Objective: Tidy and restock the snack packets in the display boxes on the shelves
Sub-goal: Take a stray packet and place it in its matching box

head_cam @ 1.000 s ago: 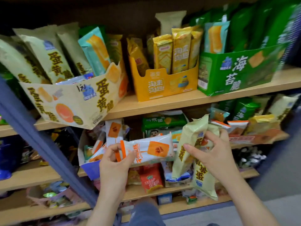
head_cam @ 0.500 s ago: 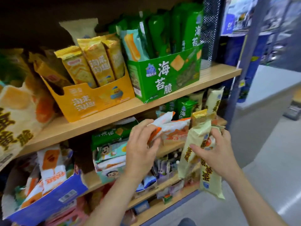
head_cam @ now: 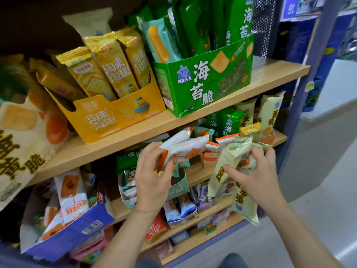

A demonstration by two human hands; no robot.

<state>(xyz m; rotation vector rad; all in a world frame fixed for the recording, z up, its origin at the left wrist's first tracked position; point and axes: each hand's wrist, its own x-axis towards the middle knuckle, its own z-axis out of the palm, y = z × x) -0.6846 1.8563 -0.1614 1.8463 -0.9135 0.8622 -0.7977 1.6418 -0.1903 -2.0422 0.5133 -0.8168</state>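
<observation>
Two hands are loaded and we judge this is the sort-by-kind step, with strays gathered but not yet boxed.

- **Far left edge:** the cream box (head_cam: 21,136) overhangs the top shelf (head_cam: 270,76).
- **Lower left:** the blue box (head_cam: 77,227) has white-orange packs standing in it.
- **Top shelf, centre:** the yellow box (head_cam: 116,118) and then the green box (head_cam: 208,82) are both well filled.
- **Centre of frame:** the left hand (head_cam: 152,182) is at the middle shelf. Its fingers (head_cam: 149,151) are curled, with the thumb clamped on a bundle of white-orange packets (head_cam: 185,147). The bundle is held up in front of a low orange tray (head_cam: 209,157), and we cannot tell if it touches the tray.
- **Right of centre:** the right hand (head_cam: 257,178) has its fingers (head_cam: 269,154) and thumb wrapped around pale yellow-green packets (head_cam: 229,157). One of them hangs down below the hand (head_cam: 244,204). More packs of that kind stand at the right end of the middle shelf (head_cam: 268,115).

Neither hand has a finger spare. Our guess for the next move is that each bundle goes to its matching box. The white-orange ones would go to the blue box or the orange tray, and the pale ones to the cream box at far left. One bundle should be dropped off first, so that a hand is free to straighten the packs upright.
</observation>
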